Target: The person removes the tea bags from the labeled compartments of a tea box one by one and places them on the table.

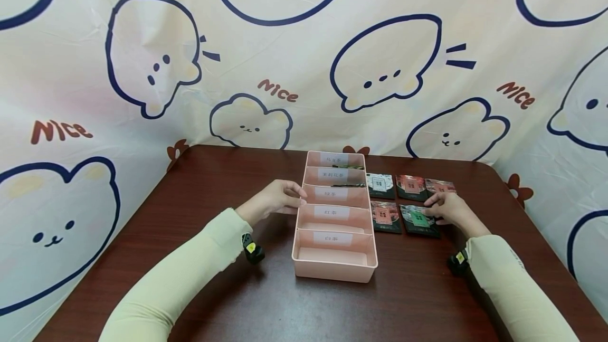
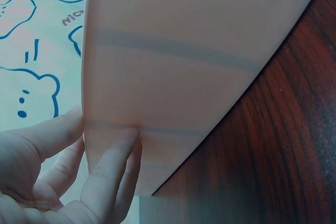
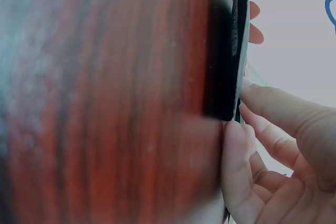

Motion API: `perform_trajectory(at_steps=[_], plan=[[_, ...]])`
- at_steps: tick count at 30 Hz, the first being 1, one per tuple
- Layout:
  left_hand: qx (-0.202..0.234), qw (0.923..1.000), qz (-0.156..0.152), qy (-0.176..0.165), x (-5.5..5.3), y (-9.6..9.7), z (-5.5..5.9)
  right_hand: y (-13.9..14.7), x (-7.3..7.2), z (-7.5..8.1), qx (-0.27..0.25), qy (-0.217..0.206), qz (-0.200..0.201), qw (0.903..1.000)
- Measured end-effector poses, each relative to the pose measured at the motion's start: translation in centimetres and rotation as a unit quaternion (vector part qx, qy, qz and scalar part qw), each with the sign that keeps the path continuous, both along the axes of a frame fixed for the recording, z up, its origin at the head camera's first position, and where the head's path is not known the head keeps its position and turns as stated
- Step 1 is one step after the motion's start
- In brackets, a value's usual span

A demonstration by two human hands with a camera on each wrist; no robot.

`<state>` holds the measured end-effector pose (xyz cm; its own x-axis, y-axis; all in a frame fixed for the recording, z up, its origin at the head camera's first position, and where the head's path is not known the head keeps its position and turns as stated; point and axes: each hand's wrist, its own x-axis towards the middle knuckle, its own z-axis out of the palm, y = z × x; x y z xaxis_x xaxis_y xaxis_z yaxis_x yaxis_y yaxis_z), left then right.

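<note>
A pink divided box [image 1: 334, 271] stands lengthwise on the table, its compartments carrying white labels. At its left side my left hand [image 1: 280, 198] grips the wall, some fingers at the rim and others against the outside face [image 2: 173, 93]. My right hand [image 1: 448, 208] pinches the right edge of a black packet with a green label [image 1: 418, 219], and the packet shows edge-on [image 3: 240, 40] in the right wrist view. Left of that packet lies one with a pinkish-red label [image 1: 386, 216]. Behind are a white-labelled packet [image 1: 380, 184] and two red ones, the nearer to the middle [image 1: 411, 187] fully visible.
Packet edges show inside the two rear compartments, one packet [image 1: 348, 184] in the second from the back. The three front compartments show bare pink floors or walls. A dark brown wooden table [image 1: 228, 173] meets a patterned cloth [image 1: 304, 57] behind.
</note>
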<state>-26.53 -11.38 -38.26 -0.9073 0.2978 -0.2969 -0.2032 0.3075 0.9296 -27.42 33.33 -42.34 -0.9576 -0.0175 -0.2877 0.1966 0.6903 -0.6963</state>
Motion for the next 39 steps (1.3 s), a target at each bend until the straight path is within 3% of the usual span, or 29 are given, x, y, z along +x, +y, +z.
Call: perform_trajectory(at_steps=[8,13,18,25,31,39], plan=[[-0.006,1.0000,-0.003,0.001,0.0,0.0,0.0,0.0,0.0,0.8,-0.021,0.003,-0.005,0.9998],[-0.006,1.0000,0.001,0.003,0.0,0.0,0.1,-1.0,-0.2,2.4,-0.039,0.031,0.007,0.9987],[-0.003,1.0000,0.002,0.004,0.1,-0.1,0.1,-3.1,-0.3,4.6,-0.085,0.075,0.059,0.9918],[0.002,1.0000,-0.002,0.003,0.1,-0.1,0.0,-7.6,-0.5,6.6,-0.125,0.124,0.154,0.9722],[0.004,1.0000,0.000,0.005,0.0,0.0,-0.1,-10.4,-1.3,6.5,-0.137,0.138,0.185,0.9633],[0.002,1.0000,0.003,0.001,0.0,0.0,0.0,-12.1,-2.5,4.9,-0.140,0.105,0.198,0.9645]])
